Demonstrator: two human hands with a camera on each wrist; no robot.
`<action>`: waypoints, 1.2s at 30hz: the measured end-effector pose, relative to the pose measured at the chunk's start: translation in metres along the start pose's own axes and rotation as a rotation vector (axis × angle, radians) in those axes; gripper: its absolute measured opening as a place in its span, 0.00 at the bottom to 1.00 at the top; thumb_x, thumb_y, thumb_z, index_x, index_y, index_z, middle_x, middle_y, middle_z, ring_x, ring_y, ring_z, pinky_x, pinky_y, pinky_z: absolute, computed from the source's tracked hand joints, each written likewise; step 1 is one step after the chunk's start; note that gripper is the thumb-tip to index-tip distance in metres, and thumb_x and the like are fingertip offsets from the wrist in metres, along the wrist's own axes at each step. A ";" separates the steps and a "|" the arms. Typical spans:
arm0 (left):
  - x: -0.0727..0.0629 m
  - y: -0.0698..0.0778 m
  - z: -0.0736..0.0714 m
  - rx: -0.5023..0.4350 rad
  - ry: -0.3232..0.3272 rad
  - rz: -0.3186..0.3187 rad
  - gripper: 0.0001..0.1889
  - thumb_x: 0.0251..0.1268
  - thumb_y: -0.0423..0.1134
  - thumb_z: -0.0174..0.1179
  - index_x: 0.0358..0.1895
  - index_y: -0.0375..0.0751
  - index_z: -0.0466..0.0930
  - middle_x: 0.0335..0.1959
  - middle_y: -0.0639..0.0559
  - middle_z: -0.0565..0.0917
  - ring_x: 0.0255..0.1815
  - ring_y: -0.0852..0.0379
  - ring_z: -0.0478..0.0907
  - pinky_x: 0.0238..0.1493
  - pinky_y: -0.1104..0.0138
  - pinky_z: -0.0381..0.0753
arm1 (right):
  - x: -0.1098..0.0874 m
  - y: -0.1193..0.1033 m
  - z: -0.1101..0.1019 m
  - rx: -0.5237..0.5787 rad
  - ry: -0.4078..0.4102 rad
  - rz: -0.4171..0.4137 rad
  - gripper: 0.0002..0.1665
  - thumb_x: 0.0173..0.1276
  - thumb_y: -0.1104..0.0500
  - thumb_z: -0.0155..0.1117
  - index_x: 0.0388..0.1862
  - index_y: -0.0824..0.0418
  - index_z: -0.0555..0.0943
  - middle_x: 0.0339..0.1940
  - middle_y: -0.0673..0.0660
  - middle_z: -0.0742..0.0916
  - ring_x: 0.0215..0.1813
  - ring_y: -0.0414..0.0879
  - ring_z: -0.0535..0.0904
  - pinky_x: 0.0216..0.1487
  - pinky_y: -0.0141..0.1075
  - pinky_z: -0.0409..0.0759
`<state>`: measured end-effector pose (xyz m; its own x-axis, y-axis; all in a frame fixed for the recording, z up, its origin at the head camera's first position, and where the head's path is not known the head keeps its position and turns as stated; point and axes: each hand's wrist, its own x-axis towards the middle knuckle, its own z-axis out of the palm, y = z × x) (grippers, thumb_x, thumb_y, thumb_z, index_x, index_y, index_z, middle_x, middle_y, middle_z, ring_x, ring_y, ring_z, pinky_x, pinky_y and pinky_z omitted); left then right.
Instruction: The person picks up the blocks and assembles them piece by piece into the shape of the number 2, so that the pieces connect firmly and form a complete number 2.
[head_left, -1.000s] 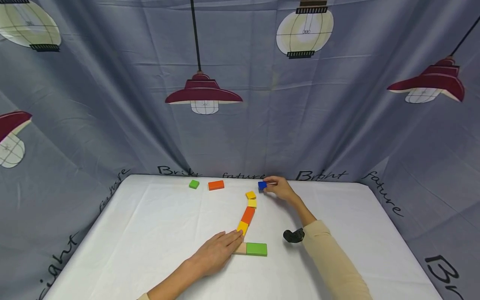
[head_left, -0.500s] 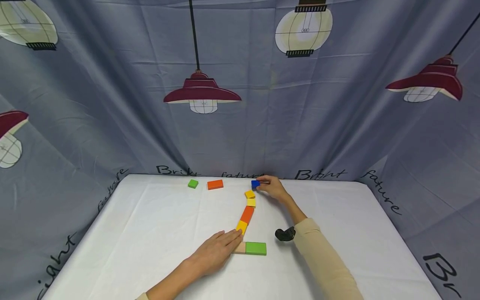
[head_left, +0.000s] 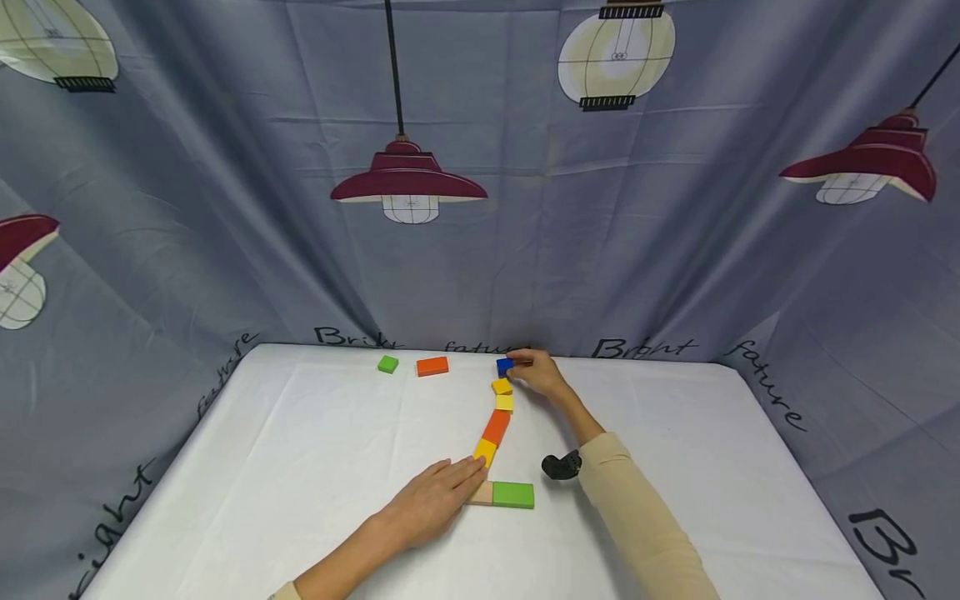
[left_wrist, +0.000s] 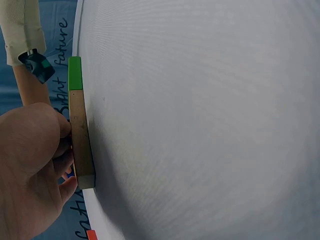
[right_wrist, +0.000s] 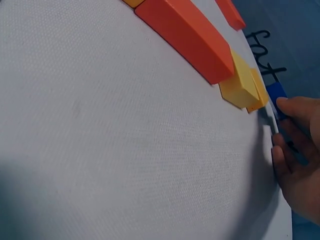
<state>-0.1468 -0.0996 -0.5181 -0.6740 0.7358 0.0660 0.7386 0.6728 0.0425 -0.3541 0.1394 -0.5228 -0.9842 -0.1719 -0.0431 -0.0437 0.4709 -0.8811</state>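
Observation:
My right hand [head_left: 536,375] pinches a small blue block [head_left: 502,367] between thumb and fingers, just beyond the far end of a curved row. That row holds two small yellow blocks [head_left: 504,403], an orange block [head_left: 496,427] and another yellow block [head_left: 485,451]. In the right wrist view the blue block [right_wrist: 276,92] is beside the end yellow block [right_wrist: 257,92]; whether they touch is unclear. My left hand [head_left: 435,504] rests with extended fingers on a plain wooden block [left_wrist: 81,135], partly hiding it. A green block [head_left: 513,495] adjoins that block's right end.
Toward the back edge of the white table [head_left: 300,467] lie a loose green block [head_left: 387,364] and an orange block [head_left: 432,367]. A black device [head_left: 561,466] sits at my right wrist. A grey curtain [head_left: 480,275] hangs behind the table.
My right hand has carried the blue block leftward, to just behind the far yellow block. The left hand has stayed in place on the wooden block.

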 end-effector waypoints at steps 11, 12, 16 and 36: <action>-0.001 0.000 0.002 0.020 0.045 0.015 0.25 0.76 0.37 0.53 0.73 0.40 0.67 0.74 0.48 0.67 0.73 0.54 0.64 0.68 0.55 0.68 | 0.002 -0.003 0.006 -0.067 -0.011 0.025 0.23 0.69 0.65 0.66 0.62 0.63 0.81 0.58 0.63 0.83 0.56 0.55 0.78 0.58 0.45 0.78; -0.001 0.000 0.003 0.024 0.051 0.018 0.25 0.76 0.37 0.53 0.73 0.39 0.67 0.74 0.48 0.67 0.73 0.54 0.64 0.68 0.55 0.69 | 0.002 -0.003 0.006 -0.072 -0.010 0.028 0.23 0.69 0.65 0.66 0.62 0.63 0.81 0.58 0.62 0.83 0.57 0.55 0.78 0.58 0.45 0.78; -0.002 0.000 0.003 0.033 0.074 0.027 0.25 0.76 0.37 0.54 0.73 0.39 0.68 0.73 0.47 0.68 0.73 0.54 0.65 0.68 0.56 0.69 | 0.000 -0.005 0.006 -0.090 -0.005 0.021 0.23 0.68 0.65 0.66 0.62 0.64 0.81 0.58 0.64 0.83 0.57 0.56 0.78 0.58 0.46 0.78; -0.002 -0.001 0.003 0.055 0.095 0.035 0.25 0.74 0.37 0.55 0.72 0.38 0.69 0.73 0.47 0.69 0.72 0.54 0.66 0.67 0.56 0.70 | 0.001 -0.004 0.012 -0.116 0.003 0.010 0.21 0.71 0.66 0.62 0.63 0.63 0.81 0.60 0.62 0.82 0.60 0.56 0.78 0.60 0.47 0.77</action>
<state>-0.1459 -0.1018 -0.5215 -0.6415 0.7501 0.1606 0.7582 0.6519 -0.0165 -0.3531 0.1272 -0.5247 -0.9851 -0.1645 -0.0502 -0.0534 0.5698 -0.8200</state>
